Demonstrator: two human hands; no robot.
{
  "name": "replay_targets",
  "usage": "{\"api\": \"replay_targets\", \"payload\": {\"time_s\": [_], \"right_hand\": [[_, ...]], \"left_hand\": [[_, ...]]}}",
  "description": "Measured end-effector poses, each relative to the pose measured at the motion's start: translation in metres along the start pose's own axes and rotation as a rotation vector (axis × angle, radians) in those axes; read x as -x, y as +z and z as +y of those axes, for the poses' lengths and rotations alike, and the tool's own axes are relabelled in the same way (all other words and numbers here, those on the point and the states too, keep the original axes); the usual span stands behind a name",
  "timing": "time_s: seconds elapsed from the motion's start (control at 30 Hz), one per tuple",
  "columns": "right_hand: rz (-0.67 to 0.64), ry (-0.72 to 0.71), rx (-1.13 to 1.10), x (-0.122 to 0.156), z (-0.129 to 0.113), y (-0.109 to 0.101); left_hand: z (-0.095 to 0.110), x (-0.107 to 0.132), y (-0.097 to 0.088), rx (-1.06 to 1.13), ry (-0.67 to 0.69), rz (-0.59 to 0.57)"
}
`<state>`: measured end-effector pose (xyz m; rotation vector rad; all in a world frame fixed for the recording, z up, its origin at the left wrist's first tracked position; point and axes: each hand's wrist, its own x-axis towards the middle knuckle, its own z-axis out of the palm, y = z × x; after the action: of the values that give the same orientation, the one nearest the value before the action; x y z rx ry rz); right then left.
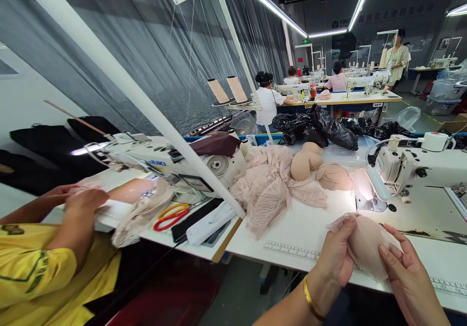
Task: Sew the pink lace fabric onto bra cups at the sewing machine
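Between my two hands is a beige bra cup (368, 243) with thin, sheer fabric around its edge. My left hand (337, 250), with a gold bangle at the wrist, pinches its left side, thumb on top. On the opposite side my right hand (404, 265) grips the cup between thumb and fingers. Just beyond my hands stands a white sewing machine (416, 170), its lamp lighting the needle plate. A pile of beige lace (268, 185) lies to the left on the table, with more molded bra cups (306, 163) beside it.
A ruler strip (292, 250) runs along the front of the table (251, 245). At left, a co-worker in a yellow shirt (54, 267) handles fabric at another sewing machine (160, 160). Scissors with red and yellow handles (171, 216) lie there. Black plastic bags (321, 124) sit behind my table.
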<state>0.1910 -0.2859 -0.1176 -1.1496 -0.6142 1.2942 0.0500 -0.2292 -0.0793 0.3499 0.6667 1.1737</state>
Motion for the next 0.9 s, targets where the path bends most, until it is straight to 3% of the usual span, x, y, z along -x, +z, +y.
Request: {"api": "replay_targets", "payload": {"time_s": [0.17,0.37,0.6,0.77,0.9], "right_hand": [[-0.009,-0.001,0.007,0.000,0.001,-0.002],[-0.014,-0.005,-0.045,-0.002,-0.006,0.003],[0.014,-0.011,-0.044,-0.008,-0.001,0.000],[0.032,-0.015,-0.022,-0.009,0.003,-0.005],[-0.051,-0.027,0.077,-0.007,0.003,-0.010]], "left_hand": [[-0.001,0.000,0.001,-0.027,0.036,0.014],[0.004,0.002,0.006,-0.060,0.048,-0.085],[0.002,0.001,0.006,-0.026,0.025,-0.013],[0.002,0.001,0.006,-0.051,0.027,-0.033],[0.009,-0.005,0.006,-0.002,-0.004,-0.041]]}}
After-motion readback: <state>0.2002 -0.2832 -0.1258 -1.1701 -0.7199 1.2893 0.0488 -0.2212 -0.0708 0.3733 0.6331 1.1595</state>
